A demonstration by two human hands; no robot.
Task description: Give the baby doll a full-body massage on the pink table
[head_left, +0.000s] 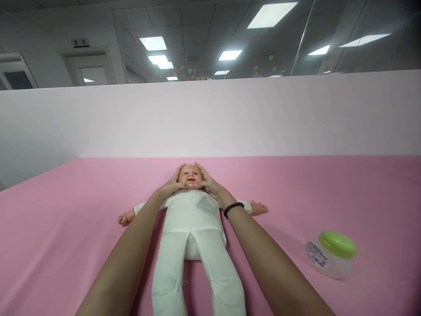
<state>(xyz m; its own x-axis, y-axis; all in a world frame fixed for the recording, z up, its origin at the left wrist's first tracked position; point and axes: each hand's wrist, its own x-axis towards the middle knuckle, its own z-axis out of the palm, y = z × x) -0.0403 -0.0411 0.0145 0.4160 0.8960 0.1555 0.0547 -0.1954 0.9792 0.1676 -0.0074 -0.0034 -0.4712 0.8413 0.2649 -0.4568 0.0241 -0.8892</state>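
Note:
A baby doll (194, 219) in a white cloth body lies on its back on the pink surface (329, 188), head away from me, arms spread. My left hand (171, 183) cups the left side of the doll's head (190, 174), fingers curved along the temple and thumb under the chin. My right hand (208, 182) cups the other side the same way. A black bead bracelet (233, 207) sits on my right wrist. Both forearms run alongside the doll's torso.
A clear jar with a green lid (332, 253) stands on the pink surface to the right of the doll's legs. A pale partition wall (210, 118) rises behind the surface. Ceiling lights and a door show beyond it.

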